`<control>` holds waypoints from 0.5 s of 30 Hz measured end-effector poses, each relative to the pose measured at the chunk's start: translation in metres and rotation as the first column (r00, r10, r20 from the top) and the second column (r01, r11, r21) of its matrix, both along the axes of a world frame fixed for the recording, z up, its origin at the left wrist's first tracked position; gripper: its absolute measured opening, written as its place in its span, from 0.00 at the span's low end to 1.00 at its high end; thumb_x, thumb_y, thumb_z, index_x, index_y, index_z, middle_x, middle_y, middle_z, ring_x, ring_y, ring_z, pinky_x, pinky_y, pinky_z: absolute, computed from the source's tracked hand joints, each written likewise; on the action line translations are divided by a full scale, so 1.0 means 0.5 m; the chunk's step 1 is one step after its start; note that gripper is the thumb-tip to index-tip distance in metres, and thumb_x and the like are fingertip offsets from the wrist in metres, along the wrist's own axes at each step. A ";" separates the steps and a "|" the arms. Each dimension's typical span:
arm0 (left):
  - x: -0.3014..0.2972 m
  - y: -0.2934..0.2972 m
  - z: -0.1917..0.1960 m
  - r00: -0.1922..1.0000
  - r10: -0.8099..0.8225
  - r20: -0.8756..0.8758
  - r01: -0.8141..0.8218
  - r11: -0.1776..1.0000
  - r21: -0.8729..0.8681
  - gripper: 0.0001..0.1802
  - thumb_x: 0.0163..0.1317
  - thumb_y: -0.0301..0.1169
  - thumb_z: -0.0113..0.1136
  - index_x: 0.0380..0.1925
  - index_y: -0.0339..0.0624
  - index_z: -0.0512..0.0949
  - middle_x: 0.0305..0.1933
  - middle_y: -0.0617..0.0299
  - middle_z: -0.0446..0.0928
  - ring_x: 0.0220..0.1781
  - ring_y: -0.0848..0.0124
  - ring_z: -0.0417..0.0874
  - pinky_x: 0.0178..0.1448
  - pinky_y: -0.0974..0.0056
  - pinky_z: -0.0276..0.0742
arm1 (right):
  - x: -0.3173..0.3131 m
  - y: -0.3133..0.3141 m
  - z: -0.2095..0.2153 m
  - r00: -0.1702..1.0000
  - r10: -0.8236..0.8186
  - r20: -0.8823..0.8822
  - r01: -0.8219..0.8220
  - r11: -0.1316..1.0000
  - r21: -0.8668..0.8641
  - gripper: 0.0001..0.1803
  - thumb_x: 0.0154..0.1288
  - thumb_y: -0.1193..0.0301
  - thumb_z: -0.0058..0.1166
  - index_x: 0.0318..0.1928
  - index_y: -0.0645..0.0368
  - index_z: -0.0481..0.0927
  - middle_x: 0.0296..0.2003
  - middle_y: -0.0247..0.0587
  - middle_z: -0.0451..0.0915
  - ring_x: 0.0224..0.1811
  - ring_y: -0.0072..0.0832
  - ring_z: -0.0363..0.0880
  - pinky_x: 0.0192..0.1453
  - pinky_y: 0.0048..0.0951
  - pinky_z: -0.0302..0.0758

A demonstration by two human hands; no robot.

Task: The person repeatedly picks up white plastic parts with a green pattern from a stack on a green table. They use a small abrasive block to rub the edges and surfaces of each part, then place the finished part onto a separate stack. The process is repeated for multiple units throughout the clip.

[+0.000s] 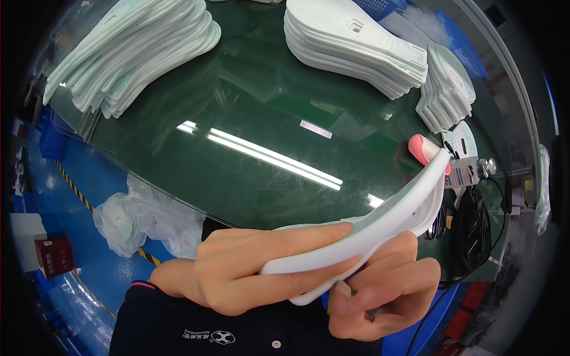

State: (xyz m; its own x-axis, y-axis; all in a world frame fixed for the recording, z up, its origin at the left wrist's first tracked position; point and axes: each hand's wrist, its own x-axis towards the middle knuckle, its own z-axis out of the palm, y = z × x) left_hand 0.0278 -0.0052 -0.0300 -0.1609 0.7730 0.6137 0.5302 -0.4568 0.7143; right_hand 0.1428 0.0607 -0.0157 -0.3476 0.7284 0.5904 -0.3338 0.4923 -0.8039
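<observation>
A white, curved plastic shell is held tilted over the near edge of the green table. My left hand grips it, with fingers along both its faces. Close to the shell's lower edge, my right hand is closed with its fingers curled. A small dark, partly metallic piece shows between those fingers, too hidden to name. Stacks of similar long white plastic parts stand at the far left and far right of the table.
The glossy green tabletop reflects ceiling lights. On the right are smaller stacked white pieces, a pink-and-white object, a clear bottle with a metal cap and a black bag. Clear plastic bags lie below the table's left edge.
</observation>
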 end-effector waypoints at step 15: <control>-0.027 -0.008 0.033 0.984 -0.149 0.094 0.165 0.966 -0.201 0.14 0.38 0.24 0.61 0.30 0.36 0.78 0.34 0.44 0.76 0.33 0.60 0.80 0.35 0.68 0.76 | 0.026 -0.003 0.000 0.999 0.043 0.010 -0.042 0.999 -0.013 0.14 0.38 0.86 0.48 0.26 0.57 0.62 0.13 0.31 0.62 0.19 0.19 0.58 0.27 0.16 0.61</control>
State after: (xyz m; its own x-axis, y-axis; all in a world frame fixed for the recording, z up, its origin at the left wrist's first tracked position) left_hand 0.0141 -0.0092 -0.0133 -0.0681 0.9011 0.4282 0.4033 -0.3677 0.8379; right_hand 0.1556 0.0593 -0.0158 -0.3847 0.7202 0.5774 -0.3455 0.4677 -0.8136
